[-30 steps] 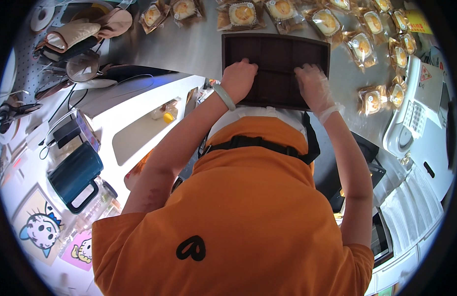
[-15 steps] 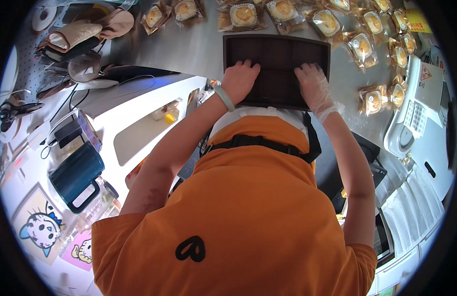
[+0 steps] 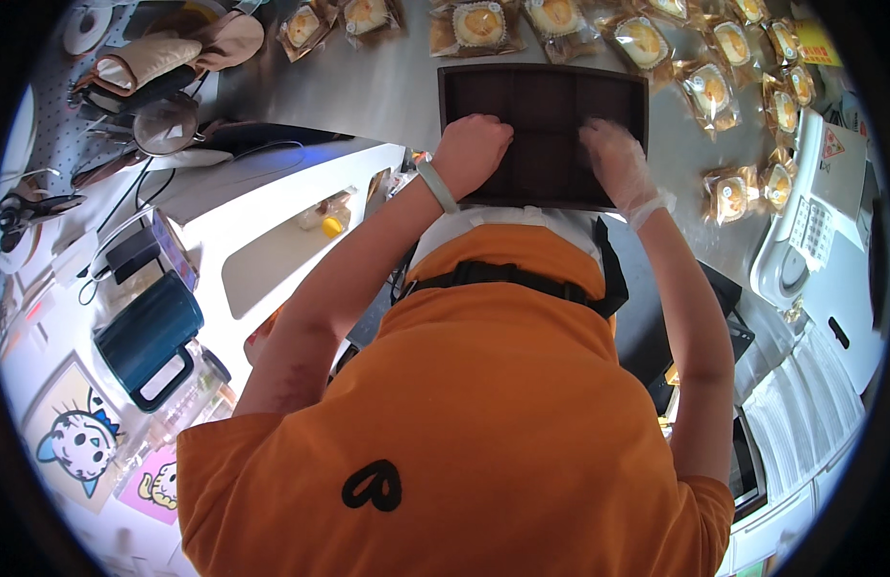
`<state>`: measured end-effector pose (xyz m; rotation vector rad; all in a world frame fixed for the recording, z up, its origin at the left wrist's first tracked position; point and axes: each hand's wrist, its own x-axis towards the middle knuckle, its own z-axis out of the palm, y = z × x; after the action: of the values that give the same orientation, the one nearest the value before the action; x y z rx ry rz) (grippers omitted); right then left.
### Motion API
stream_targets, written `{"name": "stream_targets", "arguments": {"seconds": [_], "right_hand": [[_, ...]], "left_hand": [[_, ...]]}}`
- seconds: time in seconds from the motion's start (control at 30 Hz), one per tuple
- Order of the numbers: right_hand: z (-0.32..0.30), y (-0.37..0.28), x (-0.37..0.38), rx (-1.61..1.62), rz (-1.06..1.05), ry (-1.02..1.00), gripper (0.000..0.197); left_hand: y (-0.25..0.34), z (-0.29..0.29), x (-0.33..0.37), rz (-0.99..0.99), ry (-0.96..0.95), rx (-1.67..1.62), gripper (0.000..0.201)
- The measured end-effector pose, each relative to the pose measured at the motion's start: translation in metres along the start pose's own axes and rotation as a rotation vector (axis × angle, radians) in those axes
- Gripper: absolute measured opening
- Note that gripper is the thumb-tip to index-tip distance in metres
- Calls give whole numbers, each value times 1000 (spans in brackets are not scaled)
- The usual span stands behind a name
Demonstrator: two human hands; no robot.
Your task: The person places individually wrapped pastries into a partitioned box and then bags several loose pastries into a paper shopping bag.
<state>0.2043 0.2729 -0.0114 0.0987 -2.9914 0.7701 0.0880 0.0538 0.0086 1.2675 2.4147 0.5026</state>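
A dark brown rectangular box with low walls and inner dividers lies on the steel counter, close to my waist. My left hand, bare and with a pale bangle at the wrist, reaches over the box's left wall; its fingers are curled near a divider. My right hand wears a clear plastic glove and reaches into the right part of the box. Its fingers are bent together and slightly blurred. What either hand's fingertips pinch, if anything, is hidden. No pastry is visible inside the box.
Wrapped round pastries stand along the counter's far side and down its right. A white scale-like machine is at the right. Oven mitts, a strainer and a dark teal mug are at the left.
My left fingers, spread half a second ago, are now more curled. My right fingers have drawn together and bent into the box. The view shifted slightly.
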Motion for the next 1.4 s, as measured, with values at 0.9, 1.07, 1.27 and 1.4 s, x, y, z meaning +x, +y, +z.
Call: {"name": "stream_targets", "arguments": {"seconds": [0.9,1.07,1.27,1.4], "right_hand": [[20,-36,47,-114,-216,2,5],[18,-38,46,-148,-240,-55,6],[17,-39,44,-190,-251,-47,8],[15,-43,41,-217,-228,-77,9]], "left_hand": [[0,0,2,-64,40,-30,11],[4,1,-3,-107,5,-21,10],[6,3,-5,-90,100,-36,8],[3,9,-3,-88,91,4,7]]}}
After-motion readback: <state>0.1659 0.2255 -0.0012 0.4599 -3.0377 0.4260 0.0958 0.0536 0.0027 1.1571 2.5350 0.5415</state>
